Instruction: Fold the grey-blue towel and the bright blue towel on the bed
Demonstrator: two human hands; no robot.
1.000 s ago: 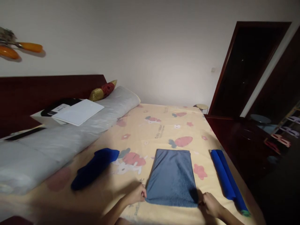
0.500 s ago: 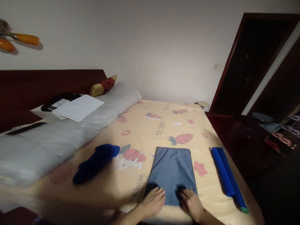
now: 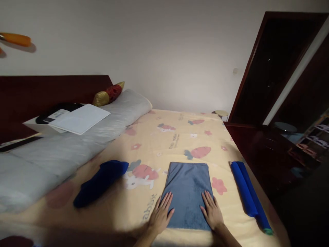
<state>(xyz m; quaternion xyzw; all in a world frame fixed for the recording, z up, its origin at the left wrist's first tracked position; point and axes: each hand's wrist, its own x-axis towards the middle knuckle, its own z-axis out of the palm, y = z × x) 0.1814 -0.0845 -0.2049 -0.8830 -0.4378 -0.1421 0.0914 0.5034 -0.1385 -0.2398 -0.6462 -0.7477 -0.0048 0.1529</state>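
Observation:
A grey-blue cloth (image 3: pixel 189 192), folded into a rectangle, lies flat on the bed in front of me. My left hand (image 3: pixel 161 213) rests flat on its left edge, fingers stretched out and thumb apart. On the opposite edge my right hand (image 3: pixel 212 210) lies flat too, its fingers extended over the cloth. Neither hand grips anything. To the left is a crumpled dark blue cloth (image 3: pixel 101 182), apart from my left hand. Beyond my right hand, near the bed's right edge, lies a rolled bright blue cloth (image 3: pixel 248 192) with a green end.
The bedsheet (image 3: pixel 154 137) has a carrot and rabbit print. A long plastic-wrapped bundle (image 3: pixel 84 151) lies along the dark headboard (image 3: pixel 51 89), with a white board (image 3: pixel 81 118) and a red-gold cushion (image 3: pixel 109 94) on it. Stools and a shoe rack (image 3: pixel 312 137) stand right of the bed.
My hands have gone from curled fingers at the cloth's near part to lying flat along its two side edges, fingers stretched. The view has shifted slightly to the right.

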